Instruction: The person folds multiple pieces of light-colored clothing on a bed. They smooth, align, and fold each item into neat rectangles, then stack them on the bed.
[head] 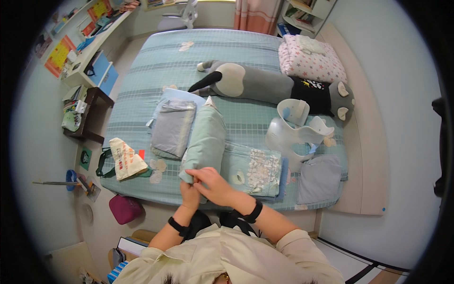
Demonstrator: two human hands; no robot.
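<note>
A pale green pillow [206, 138] lies lengthwise on the bed, its near end at my hands and a white tip showing at the far end. My left hand [190, 195] grips the near left corner from below. The fingers of my right hand [214, 184] pinch the cloth at that same corner, close to the left thumb. Left of the pillow rests a folded grey cloth [173, 127] over light blue fabric [177, 94]. On the right is a folded green cloth [234, 168] with a white flower pattern, lying on blue fabric.
Across the bed [142, 78] lies a long grey plush toy [266, 83]. A white plastic seat-like object [283, 136], a grey pillowcase-like cloth [319, 181] and a star-patterned folded quilt [312, 60] are on the right. A printed cloth bag [125, 161] sits near the left edge.
</note>
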